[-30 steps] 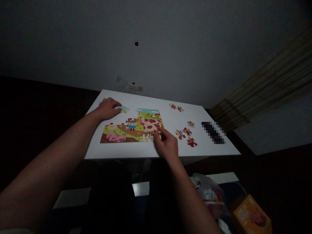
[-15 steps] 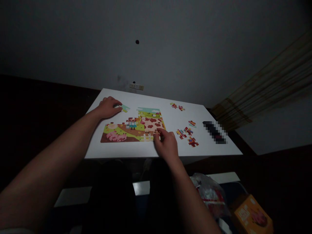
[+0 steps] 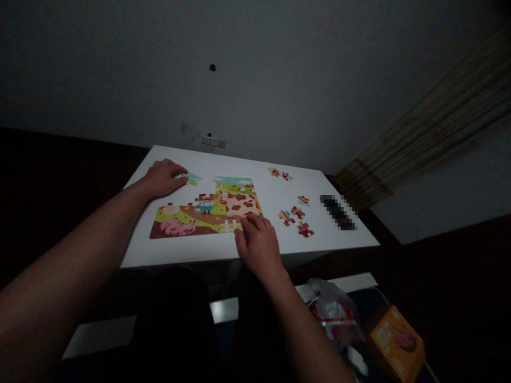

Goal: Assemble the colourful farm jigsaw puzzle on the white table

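Note:
A partly assembled jigsaw puzzle of a farm scene, with a pink pig and cow-patterned patches, lies on the white table. My left hand rests beyond its upper left corner, fingertips against a pale teal puzzle piece. Whether they grip it is hard to tell. My right hand lies over the puzzle's lower right edge, its fingers on the picture near a white fence section. That hand hides part of the edge.
Loose puzzle pieces lie in small groups right of the puzzle, with a pair near the far edge. A dark blurred object sits at the right. Below the table are a plastic bag and an orange box.
My right hand has slid left along the puzzle's lower edge and now covers more of it. The whole scene sits further left and lower in view. The loose pieces have not shifted on the table.

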`<act>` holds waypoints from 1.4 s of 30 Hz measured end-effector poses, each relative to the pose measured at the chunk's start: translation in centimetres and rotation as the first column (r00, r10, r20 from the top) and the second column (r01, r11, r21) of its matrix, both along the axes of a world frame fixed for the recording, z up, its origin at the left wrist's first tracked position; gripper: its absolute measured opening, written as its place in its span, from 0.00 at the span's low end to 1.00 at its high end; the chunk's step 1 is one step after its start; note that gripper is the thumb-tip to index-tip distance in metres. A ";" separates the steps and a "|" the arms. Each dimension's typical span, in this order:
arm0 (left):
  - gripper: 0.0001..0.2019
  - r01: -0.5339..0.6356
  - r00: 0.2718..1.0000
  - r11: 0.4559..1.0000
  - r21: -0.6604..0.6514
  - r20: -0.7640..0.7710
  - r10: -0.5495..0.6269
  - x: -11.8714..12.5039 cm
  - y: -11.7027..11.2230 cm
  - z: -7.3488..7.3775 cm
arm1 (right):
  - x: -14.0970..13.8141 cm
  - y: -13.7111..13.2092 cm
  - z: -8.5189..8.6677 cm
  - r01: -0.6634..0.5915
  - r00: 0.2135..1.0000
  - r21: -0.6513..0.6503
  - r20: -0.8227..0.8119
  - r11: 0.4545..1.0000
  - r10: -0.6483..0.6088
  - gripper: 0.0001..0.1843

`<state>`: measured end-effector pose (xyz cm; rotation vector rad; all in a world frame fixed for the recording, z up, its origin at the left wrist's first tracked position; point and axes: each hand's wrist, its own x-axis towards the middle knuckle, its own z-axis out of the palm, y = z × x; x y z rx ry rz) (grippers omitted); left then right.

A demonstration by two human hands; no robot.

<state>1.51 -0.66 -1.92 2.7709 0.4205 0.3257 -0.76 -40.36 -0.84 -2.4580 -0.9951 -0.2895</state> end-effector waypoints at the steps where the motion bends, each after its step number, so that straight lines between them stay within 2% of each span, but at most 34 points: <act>1: 0.31 0.014 1.000 0.999 0.029 0.000 -0.014 0.0 0.1 0.0 | -0.3 -0.1 0.2 -0.008 1.000 -0.027 -0.007 1.000 0.007 0.22; 5: 0.32 0.058 0.998 0.994 0.093 -0.007 -0.057 0.3 0.7 -0.4 | -1.4 -0.7 0.6 -0.014 1.000 -0.106 -0.028 0.994 0.011 0.31; 11: 0.33 0.066 0.998 0.992 0.103 0.011 -0.067 0.4 1.4 -0.9 | -2.2 -1.4 -0.5 -0.032 0.998 -0.167 -0.057 0.985 0.023 0.41; 24: 0.35 0.054 0.999 0.994 0.097 0.001 -0.054 0.3 1.2 -0.6 | -2.6 -1.2 -0.2 -0.026 0.998 -0.181 -0.057 0.983 0.016 0.39; 28: 0.34 0.072 0.997 0.993 0.098 0.007 -0.073 0.3 1.3 -0.8 | -2.6 -1.6 -0.6 -0.034 0.998 -0.076 -0.064 0.997 0.029 0.37; 31: 0.34 0.075 0.997 0.991 0.114 0.001 -0.076 0.2 1.2 -0.7 | -1.5 -3.8 -1.0 0.039 0.999 0.129 -0.034 0.991 -0.035 0.29; 33: 0.34 0.075 0.997 0.990 0.118 0.001 -0.075 0.2 1.0 -0.5 | 0.3 -6.5 -1.2 0.175 0.982 0.250 0.024 0.952 -0.187 0.26; 35: 0.33 0.066 0.998 0.990 0.121 -0.011 -0.065 0.1 0.7 -0.2 | 2.5 -9.7 -1.4 0.344 0.925 0.285 0.060 0.895 -0.375 0.28; 38: 0.32 0.042 0.999 0.992 0.123 -0.029 -0.038 0.2 0.4 0.1 | 5.5 -13.8 -1.6 0.519 0.847 0.141 0.047 0.843 -0.529 0.33; 42: 0.33 0.049 0.998 0.993 0.107 -0.036 -0.045 0.3 0.5 0.0 | 7.3 -16.0 -2.0 0.533 0.846 -0.043 0.008 0.845 -0.533 0.33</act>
